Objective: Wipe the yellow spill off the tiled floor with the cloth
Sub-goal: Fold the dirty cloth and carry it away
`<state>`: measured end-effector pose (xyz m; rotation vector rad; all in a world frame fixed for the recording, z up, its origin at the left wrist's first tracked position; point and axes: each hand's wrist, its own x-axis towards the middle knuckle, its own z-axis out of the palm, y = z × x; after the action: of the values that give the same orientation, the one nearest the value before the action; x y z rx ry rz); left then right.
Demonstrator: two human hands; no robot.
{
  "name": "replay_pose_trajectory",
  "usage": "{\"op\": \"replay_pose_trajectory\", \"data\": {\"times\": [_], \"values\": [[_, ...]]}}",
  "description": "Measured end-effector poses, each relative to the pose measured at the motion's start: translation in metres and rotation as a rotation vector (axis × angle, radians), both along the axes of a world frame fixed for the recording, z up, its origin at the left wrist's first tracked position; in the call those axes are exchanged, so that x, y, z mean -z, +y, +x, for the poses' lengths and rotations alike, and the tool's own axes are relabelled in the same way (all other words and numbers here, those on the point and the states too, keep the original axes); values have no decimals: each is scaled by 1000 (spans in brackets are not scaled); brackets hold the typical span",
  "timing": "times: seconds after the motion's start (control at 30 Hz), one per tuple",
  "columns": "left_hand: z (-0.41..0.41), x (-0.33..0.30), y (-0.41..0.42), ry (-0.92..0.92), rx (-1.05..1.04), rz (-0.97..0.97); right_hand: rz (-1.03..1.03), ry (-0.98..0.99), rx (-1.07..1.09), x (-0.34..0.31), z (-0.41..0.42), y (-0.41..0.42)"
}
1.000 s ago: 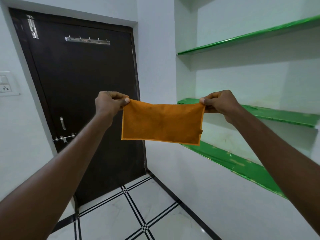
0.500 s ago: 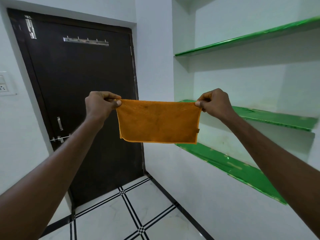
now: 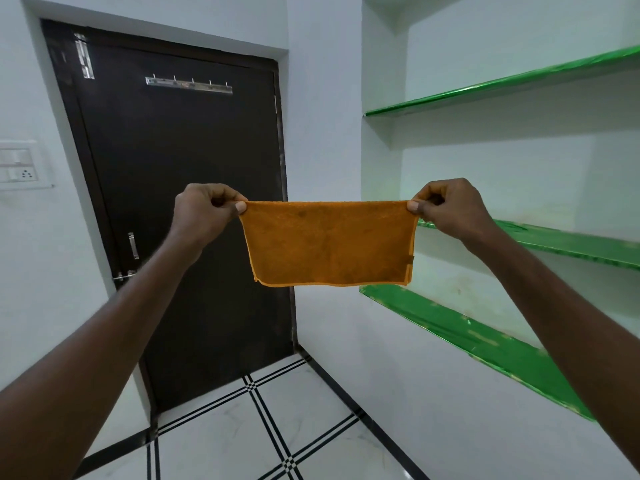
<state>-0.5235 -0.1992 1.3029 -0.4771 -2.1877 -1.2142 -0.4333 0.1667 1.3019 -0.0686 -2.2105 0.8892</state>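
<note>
Orange terry, the cloth looks light, limp and absorbent (it sags a little between its pinched top corners), so bunching it in one palm should suit wiping. It hangs at chest height, at 12 o'clock. The left hand and right hand each pinch a corner, arms outstretched. No spill shows on the tiled floor.
</note>
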Motion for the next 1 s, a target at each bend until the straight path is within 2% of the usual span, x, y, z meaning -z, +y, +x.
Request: {"op": "replay_pose_trajectory", "data": {"times": [0.17, 0.27, 0.4, 0.6, 0.7, 0.8, 1.0], "values": [[-2, -8, -18, -232, 247, 147, -302, -132, -276, -5, 14, -13], [-13, 0, -21, -357, 291, 198, -446, -248, -234, 3, 4, -23], [-32, 25, -6, -494, 219, 270, -558, -318, -145, 27, -20, -45], [-21, 26, 61, -382, 346, 244, -589, -296, -335, 26, -48, -97], [-13, 28, 92, -324, 403, 177, -664, -301, -369, 26, -56, -116], [-16, 36, 100, -230, 375, 118, -795, -316, -383, 28, -53, -117], [-14, 41, 103, -110, 353, -127, -918, -450, -533, 29, -38, -93]]}}
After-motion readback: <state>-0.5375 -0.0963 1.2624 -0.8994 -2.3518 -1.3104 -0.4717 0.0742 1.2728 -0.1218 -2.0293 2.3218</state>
